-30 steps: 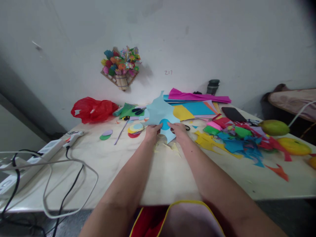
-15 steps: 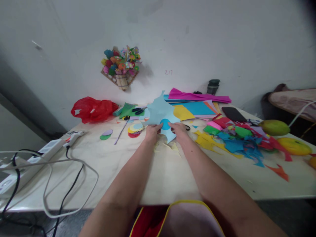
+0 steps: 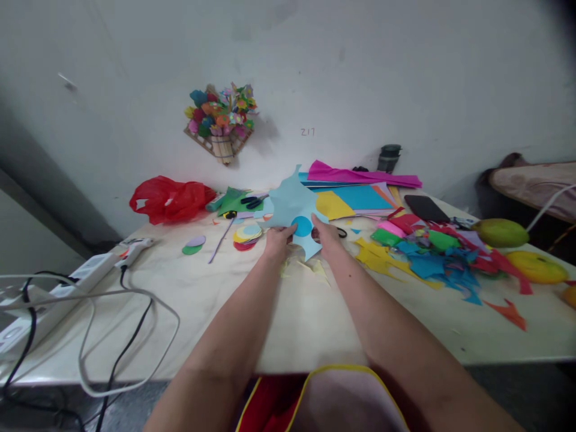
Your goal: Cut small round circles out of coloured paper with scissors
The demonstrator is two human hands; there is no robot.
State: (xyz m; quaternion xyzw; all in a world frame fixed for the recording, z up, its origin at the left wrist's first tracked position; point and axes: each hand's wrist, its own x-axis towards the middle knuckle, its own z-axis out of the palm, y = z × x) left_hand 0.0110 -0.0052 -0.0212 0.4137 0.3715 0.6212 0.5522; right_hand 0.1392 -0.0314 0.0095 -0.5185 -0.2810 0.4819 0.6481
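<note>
A darker blue paper circle [image 3: 301, 227] lies against a large, irregular light blue sheet [image 3: 290, 201]. My left hand [image 3: 278, 240] pinches the sheet and the circle's left edge, thumb on top. At the right, my right hand [image 3: 327, 235] holds the sheet's lower right part, its thumb raised a little off the circle. Black scissor handles [image 3: 342, 233] show just beyond my right hand. Pale yellow scraps [image 3: 310, 271] rest on the table below the sheet.
Paper circles [image 3: 246, 235], a red bag [image 3: 171, 199] and dark scissors [image 3: 254, 201] are left of centre. Coloured scraps [image 3: 427, 258], a black phone [image 3: 426, 208] and fruit [image 3: 501, 232] lie right. A power strip [image 3: 67, 288] with cables occupies the left edge.
My right thumb has moved off the blue circle, up and slightly right. My left hand has stayed in place on the paper.
</note>
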